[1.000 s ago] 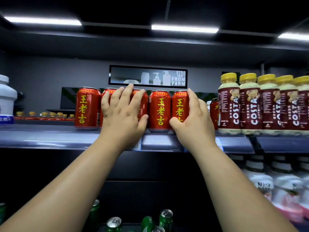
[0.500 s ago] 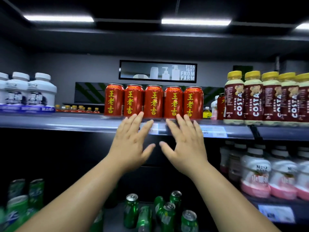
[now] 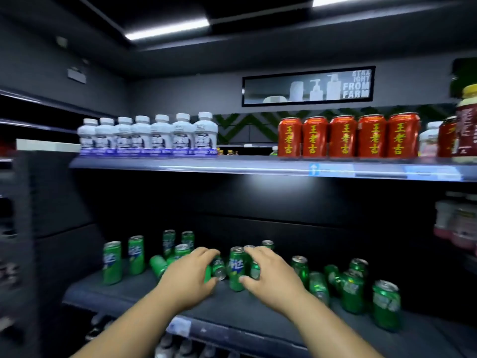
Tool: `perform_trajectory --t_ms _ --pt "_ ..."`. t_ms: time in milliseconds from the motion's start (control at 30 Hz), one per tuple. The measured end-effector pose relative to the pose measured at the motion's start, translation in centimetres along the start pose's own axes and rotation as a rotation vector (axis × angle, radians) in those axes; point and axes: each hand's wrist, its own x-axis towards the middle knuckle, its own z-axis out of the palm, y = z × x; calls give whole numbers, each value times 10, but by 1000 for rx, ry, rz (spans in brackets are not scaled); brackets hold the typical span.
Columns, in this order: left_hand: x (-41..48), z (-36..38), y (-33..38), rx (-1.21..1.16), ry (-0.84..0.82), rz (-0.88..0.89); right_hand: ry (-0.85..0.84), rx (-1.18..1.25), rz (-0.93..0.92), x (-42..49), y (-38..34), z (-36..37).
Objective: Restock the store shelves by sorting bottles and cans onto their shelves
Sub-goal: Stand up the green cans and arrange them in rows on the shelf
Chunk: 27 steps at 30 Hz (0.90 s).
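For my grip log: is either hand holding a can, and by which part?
It cannot be told. The left hand curves around a tipped green can; the right hand meets an upright green can at its side. Blur hides closure.
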Motion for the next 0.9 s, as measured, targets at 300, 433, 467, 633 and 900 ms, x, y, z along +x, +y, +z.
perform_trajectory --t_ms 300,433,467,633,900 --pt "-147 -22 -156 87 -130 -235 -240 63 -58 -7 -133 110" --pt "-177 -38 -193 102 -140 -270 -275 85 -93 2 -173 138" --pt "-179 -40 -200 103 -144 -279 -279 90 -96 6 -180 144" --pt "-169 -32 -231 92 -153 -296 -297 99 -97 28 -194 164" --pt "-111 5 -279 31 -146 -289 -276 99 -126 106 -187 197"
